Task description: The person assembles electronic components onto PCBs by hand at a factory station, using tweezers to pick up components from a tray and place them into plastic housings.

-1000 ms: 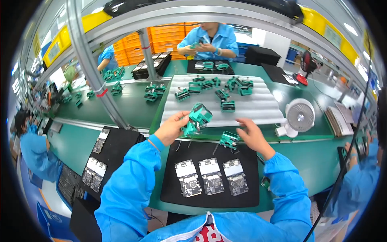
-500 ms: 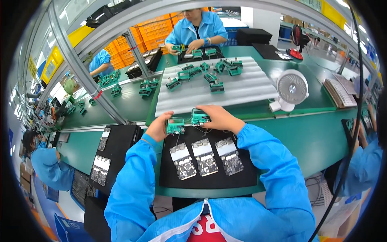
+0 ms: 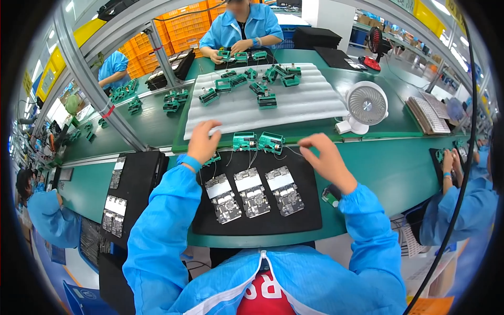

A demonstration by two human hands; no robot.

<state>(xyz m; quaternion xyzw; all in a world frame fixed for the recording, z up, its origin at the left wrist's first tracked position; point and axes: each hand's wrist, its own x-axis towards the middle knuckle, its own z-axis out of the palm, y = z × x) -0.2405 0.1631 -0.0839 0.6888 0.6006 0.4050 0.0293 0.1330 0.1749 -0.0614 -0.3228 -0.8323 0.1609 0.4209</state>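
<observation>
Three circuit boards (image 3: pixel 255 193), each with a white upper part, lie side by side on a black mat (image 3: pixel 262 226) in front of me. Beyond them, two green plastic frames (image 3: pixel 244 141) with thin wires sit next to each other at the mat's far edge. My left hand (image 3: pixel 202 143) is raised left of these frames, empty, thumb and fingers apart. Partly hidden beneath it is another green frame (image 3: pixel 213 158). My right hand (image 3: pixel 329 161) is to their right, thumb and forefinger spread, close to a loose wire end.
Across the table, several green frames (image 3: pixel 266 101) rest on a white foam sheet (image 3: pixel 310 113). A white fan (image 3: pixel 366 103) stands right of it. More boards lie on a black stack (image 3: pixel 137 181) at left. A green object (image 3: pixel 331 196) shows beside my right sleeve. A co-worker (image 3: pixel 241 29) sits opposite.
Both hands have let go of the green frames, which now stand at the mat's far edge. My hands have moved apart, the right one farther right. The whole view has shifted slightly.
</observation>
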